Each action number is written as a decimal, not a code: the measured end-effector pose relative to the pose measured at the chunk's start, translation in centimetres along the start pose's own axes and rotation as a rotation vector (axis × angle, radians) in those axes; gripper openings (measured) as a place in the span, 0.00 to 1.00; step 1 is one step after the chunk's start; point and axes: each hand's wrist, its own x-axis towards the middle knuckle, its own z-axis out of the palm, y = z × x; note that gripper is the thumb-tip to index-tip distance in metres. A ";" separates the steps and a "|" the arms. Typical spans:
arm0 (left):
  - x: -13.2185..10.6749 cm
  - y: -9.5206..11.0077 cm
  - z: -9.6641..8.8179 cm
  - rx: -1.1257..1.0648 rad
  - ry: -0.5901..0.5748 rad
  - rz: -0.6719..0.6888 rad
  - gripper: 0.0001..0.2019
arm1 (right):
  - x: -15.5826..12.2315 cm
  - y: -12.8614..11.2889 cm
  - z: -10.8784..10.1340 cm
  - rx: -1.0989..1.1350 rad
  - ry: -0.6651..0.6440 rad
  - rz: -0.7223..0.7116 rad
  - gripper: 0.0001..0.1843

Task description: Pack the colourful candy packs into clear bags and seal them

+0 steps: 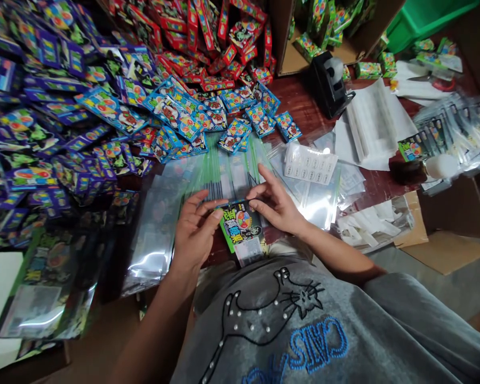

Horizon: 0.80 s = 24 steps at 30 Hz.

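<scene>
In front of my body a black and green printed packet [240, 226] hangs with large lettering and a pale panel low on it. My left hand [195, 229] pinches its upper left corner between thumb and fingers. At the upper right corner, my right hand [275, 205] grips it with thumb and curled finger, the index finger raised. Just beyond my fingers lie clear plastic bags with green edges [224, 160]. More clear bags [156, 229] are stacked left of my left hand. A sheet of oval stickers [310, 164] rests beyond my right hand.
Purple boxes [60, 112] pile up on the left, with red boxes [216, 42] behind and blue boxes [176, 112] nearer. A black tape dispenser [331, 85], a brown bottle with white cap [424, 168] and a tray of white strips [370, 226] stand right.
</scene>
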 end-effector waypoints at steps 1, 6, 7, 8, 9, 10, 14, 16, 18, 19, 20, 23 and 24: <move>0.0 0.0 0.0 0.034 -0.003 0.013 0.28 | 0.1 -0.1 -0.2 0.022 0.002 -0.008 0.46; -0.2 1.4 -0.2 0.368 -0.095 0.120 0.09 | 0.7 -1.1 -1.4 0.099 -0.069 0.047 0.52; -0.3 1.9 -0.2 0.421 -0.119 0.138 0.08 | 0.7 -1.3 -1.7 0.110 -0.101 0.062 0.53; -0.4 2.3 -0.2 0.460 -0.144 0.150 0.08 | 0.8 -1.6 -2.1 0.120 -0.128 0.078 0.54; -0.5 2.8 -0.1 0.489 -0.170 0.153 0.07 | 0.9 -1.9 -2.3 0.130 -0.143 0.095 0.55; -0.5 3.2 0.1 0.510 -0.190 0.150 0.07 | 0.9 -2.2 -2.5 0.139 -0.147 0.116 0.55; -0.1 4.7 1.2 0.545 -0.179 0.094 0.06 | 1.4 -3.1 -2.6 0.160 -0.083 0.210 0.53; 0.5 5.5 1.7 0.569 -0.167 0.031 0.07 | 2.1 -3.1 -2.4 0.236 -0.062 0.256 0.57; 1.1 6.3 2.0 0.616 -0.169 -0.025 0.08 | 2.9 -2.9 -2.5 0.351 -0.064 0.317 0.64; 1.4 6.7 2.0 0.638 -0.168 -0.045 0.08 | 3.3 -2.8 -2.5 0.402 -0.072 0.348 0.67; 1.6 7.0 1.9 0.658 -0.173 -0.060 0.08 | 3.5 -2.8 -2.6 0.438 -0.081 0.376 0.70; 1.6 7.1 1.3 0.676 -0.237 -0.043 0.08 | 3.3 -3.4 -3.2 0.445 -0.097 0.415 0.70; 1.4 6.9 1.0 0.658 -0.273 -0.010 0.09 | 3.0 -3.7 -3.5 0.416 -0.101 0.411 0.67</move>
